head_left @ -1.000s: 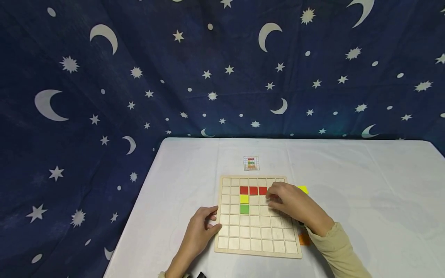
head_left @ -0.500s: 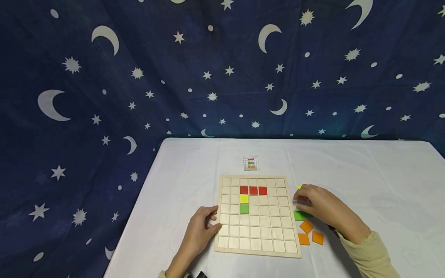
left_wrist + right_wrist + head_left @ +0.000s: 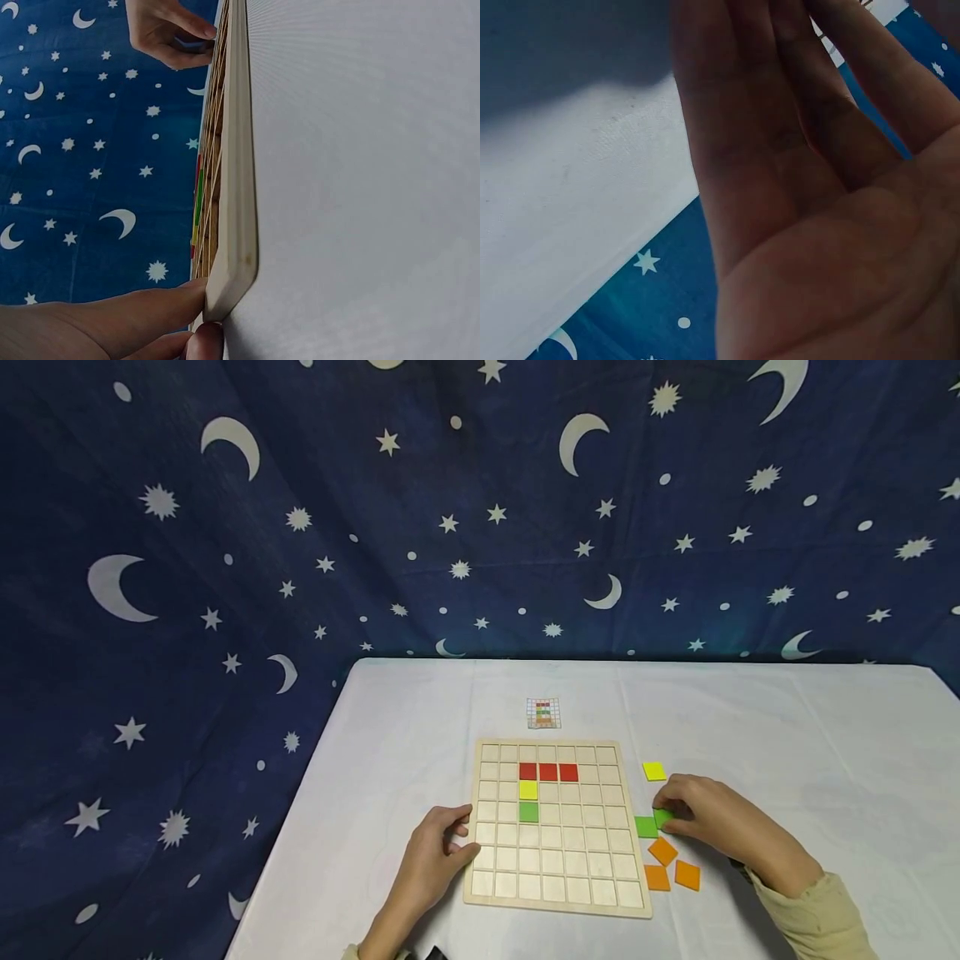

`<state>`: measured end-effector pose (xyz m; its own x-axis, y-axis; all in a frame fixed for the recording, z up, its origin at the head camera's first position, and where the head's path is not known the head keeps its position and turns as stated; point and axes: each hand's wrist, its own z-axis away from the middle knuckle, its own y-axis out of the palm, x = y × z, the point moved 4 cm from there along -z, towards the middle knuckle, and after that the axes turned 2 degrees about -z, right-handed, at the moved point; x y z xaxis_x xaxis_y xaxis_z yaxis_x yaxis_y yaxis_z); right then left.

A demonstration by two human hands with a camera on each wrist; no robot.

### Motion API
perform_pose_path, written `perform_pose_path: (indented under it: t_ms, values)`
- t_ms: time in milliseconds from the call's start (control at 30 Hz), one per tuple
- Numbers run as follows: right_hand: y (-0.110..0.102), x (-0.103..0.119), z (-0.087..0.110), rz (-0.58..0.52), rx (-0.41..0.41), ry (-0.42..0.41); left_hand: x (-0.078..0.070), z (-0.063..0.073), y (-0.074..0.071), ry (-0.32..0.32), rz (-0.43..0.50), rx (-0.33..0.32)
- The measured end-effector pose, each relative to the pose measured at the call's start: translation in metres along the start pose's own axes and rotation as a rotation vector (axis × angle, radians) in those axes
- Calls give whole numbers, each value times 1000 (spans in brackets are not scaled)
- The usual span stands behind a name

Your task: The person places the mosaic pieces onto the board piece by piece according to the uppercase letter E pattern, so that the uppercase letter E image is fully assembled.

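Note:
In the head view a wooden grid board (image 3: 551, 864) lies flat on the table. Three red tiles (image 3: 548, 772) form a row on it, with a yellow tile (image 3: 528, 790) and a green tile (image 3: 528, 812) below the leftmost. My left hand (image 3: 431, 852) rests thumb and fingertips against the board's left edge; the left wrist view shows them at its rim (image 3: 238, 187). Right of the board, my right hand (image 3: 708, 814) pinches a loose green tile (image 3: 662, 818) at the table surface. The right wrist view shows its palm (image 3: 832, 247), with the tile hidden.
Another green tile (image 3: 647, 827) lies beside the pinched one, against the board's right edge. A loose yellow tile (image 3: 654, 771) lies behind it, and three orange tiles (image 3: 687, 875) lie nearer. A small printed pattern card (image 3: 543, 713) sits beyond the board on the white table (image 3: 810, 760).
My right hand has left the board, moved right to the loose tiles, then a little nearer, and now pinches a green tile. My left hand has stayed at the board's edge.

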<state>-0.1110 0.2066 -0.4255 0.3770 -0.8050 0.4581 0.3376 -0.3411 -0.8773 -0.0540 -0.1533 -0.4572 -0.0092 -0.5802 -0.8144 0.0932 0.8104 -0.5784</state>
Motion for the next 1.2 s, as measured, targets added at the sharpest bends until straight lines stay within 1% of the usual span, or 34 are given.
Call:
perform_pose_path:
  t_ms: [200,400,833,967,1100,1200]
  values:
    - [1,-2,1,-16,-14,-22,0,0,0,-1,4,0]
    - [3,-2,0,-57,-21,-7,-1,0,0,0,0,0]
    - [-3,3,-5,-58,-17,7,-1,-1,0,11,-16,-1]
    - [-9,9,-8,-48,-36,-15,-1,0,0,17,-15,1]
    - [-15,19,-12,-46,-89,-65,-1,-1,0,22,-14,-4]
    - [-16,30,-17,-73,-106,-98,-1,-1,-1,17,-10,-5]
